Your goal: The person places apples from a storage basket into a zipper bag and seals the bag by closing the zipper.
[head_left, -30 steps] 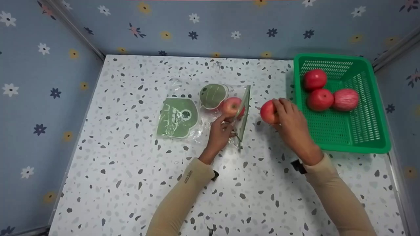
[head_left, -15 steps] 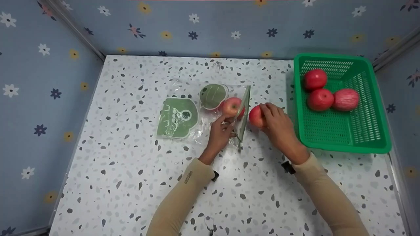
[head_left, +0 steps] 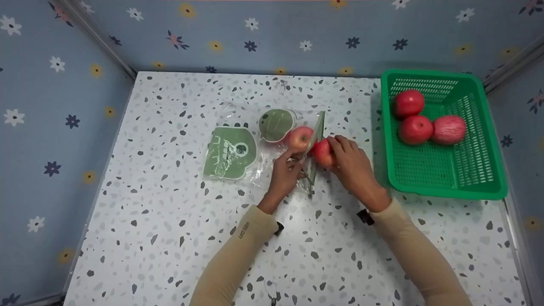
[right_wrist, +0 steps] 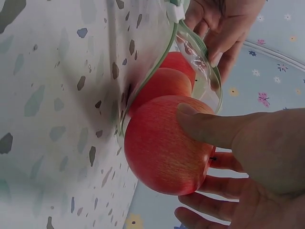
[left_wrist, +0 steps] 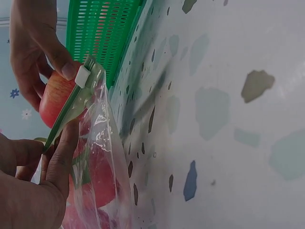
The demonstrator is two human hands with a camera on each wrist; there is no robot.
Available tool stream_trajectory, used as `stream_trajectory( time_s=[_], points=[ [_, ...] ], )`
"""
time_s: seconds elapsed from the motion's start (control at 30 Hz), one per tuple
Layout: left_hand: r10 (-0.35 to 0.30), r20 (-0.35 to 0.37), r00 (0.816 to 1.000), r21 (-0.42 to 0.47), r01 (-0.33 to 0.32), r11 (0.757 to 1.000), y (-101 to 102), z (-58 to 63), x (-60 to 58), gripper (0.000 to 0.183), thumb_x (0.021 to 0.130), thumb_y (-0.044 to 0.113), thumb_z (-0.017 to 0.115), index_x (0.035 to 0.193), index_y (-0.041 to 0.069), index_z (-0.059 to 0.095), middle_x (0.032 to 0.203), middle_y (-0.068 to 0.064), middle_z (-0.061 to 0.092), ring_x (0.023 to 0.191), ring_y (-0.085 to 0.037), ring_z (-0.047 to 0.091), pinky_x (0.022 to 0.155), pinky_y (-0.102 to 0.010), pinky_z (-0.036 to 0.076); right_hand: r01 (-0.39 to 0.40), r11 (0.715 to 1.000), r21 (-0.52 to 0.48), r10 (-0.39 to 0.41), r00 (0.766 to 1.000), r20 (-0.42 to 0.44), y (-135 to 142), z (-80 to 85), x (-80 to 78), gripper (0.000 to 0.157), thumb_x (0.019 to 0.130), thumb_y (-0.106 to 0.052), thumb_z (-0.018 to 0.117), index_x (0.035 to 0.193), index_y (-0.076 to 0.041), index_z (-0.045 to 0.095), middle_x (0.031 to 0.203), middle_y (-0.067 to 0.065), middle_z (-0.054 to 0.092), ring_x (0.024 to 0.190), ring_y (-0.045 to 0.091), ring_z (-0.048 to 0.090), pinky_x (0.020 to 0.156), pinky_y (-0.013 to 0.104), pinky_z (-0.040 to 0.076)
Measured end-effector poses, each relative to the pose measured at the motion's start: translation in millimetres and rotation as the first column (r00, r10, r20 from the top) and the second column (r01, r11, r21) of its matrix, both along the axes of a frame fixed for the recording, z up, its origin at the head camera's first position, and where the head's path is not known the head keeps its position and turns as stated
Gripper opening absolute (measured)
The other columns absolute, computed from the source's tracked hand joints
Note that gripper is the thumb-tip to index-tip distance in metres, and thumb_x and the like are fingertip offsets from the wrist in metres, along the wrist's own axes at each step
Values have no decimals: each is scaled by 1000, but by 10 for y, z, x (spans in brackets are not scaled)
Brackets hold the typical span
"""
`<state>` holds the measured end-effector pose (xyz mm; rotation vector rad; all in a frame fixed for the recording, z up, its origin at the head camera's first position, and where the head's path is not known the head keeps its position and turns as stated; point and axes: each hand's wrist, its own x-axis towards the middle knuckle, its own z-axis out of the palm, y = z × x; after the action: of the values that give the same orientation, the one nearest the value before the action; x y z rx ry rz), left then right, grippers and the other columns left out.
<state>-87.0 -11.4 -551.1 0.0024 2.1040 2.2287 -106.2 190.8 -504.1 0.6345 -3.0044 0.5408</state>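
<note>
A clear zip bag [head_left: 255,174] with green printed shapes lies on the table, its mouth facing right. My left hand [head_left: 284,173] pinches the green-edged rim of the bag and holds the mouth apart, as the right wrist view shows. Inside the bag sits a red apple [head_left: 300,138], with more red fruit [right_wrist: 178,64] behind it. My right hand [head_left: 350,165] grips another apple [right_wrist: 167,145] between thumb and fingers, right at the bag's opening. A white slider [left_wrist: 82,76] sits on the zip strip.
A green plastic basket [head_left: 429,191] stands at the right of the table with several apples, one of them a striped apple [head_left: 449,129]. The speckled white table [head_left: 161,238] is bordered by blue flowered walls [head_left: 280,25] at the back and sides.
My right hand has moved left with its apple, from beside the basket up to the bag's mouth. My left hand and the bag have stayed in place.
</note>
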Motion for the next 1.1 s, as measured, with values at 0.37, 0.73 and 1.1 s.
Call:
stream_trajectory(
  time_s=[0.37, 0.73, 1.1],
  points=[
    [-11, -40, 999, -2, 10, 1000, -3, 0, 10, 26, 103, -7, 57, 129, -10, 62, 108, -20, 61, 87, -41, 71, 67, -35, 67, -11, 1000, -27, 10, 999, -42, -47, -13, 13, 74, 85, -8, 89, 149, 0, 51, 144, 24, 55, 129, 45, 54, 96, 62, 55],
    [-14, -43, 999, -20, 13, 1000, 10, 1, 2, 25, 102, -8, 57, 126, -9, 65, 106, -16, 61, 92, -51, 70, 64, -29, 65, -22, 998, -64, 23, 1000, 1, -110, -56, -5, 77, 86, -10, 89, 152, 0, 49, 146, 24, 53, 131, 44, 53, 104, 60, 52],
    [-19, -34, 999, -30, 17, 999, 12, -4, -3, 29, 101, -8, 55, 128, -7, 66, 108, -16, 62, 88, -36, 72, 65, -29, 65, 4, 996, -90, 1, 998, 57, -167, -94, -17, 79, 89, -11, 87, 155, -1, 46, 153, 21, 50, 138, 41, 50, 113, 57, 48]
  ],
)
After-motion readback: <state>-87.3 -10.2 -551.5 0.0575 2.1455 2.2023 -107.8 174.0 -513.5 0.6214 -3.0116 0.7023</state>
